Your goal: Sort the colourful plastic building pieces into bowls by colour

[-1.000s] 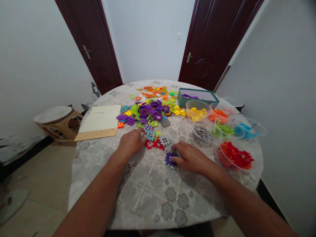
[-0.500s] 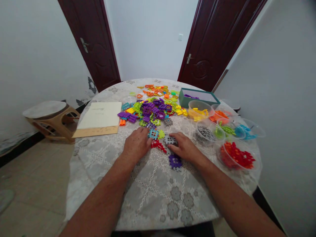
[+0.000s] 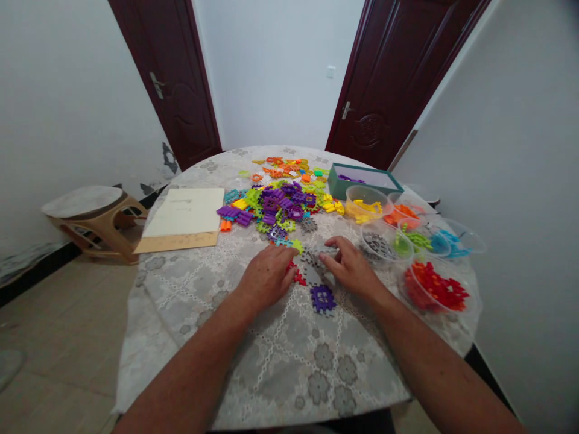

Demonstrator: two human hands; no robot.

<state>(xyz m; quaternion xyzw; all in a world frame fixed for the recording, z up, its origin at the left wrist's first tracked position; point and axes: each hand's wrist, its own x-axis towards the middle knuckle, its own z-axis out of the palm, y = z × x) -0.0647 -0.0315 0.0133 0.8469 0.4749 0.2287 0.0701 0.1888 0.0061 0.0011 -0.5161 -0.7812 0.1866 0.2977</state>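
Note:
My left hand [image 3: 268, 274] lies low over the table, its thumb and index finger apart beside a red toothed piece [image 3: 299, 277] that it partly covers. Just past its fingertips show a light-blue piece [image 3: 284, 242] and a small lime-green piece [image 3: 297, 245]. My right hand [image 3: 350, 266] is closed, thumb and index finger on a grey square building piece [image 3: 326, 249] that looks blurred and tilted. A dark purple square piece [image 3: 322, 298] lies flat on the tablecloth between my forearms.
A heap of mixed building pieces [image 3: 284, 202] sits mid-table, with orange ones [image 3: 284, 169] behind. At right stand a green box [image 3: 337, 187] and clear tubs, including one of red pieces [image 3: 436, 286]. A paper sheet [image 3: 181, 211] lies at left.
My left hand has moved right, now covering part of the red and light-blue pieces. My right hand has shifted slightly right with the grey piece, which has tilted.

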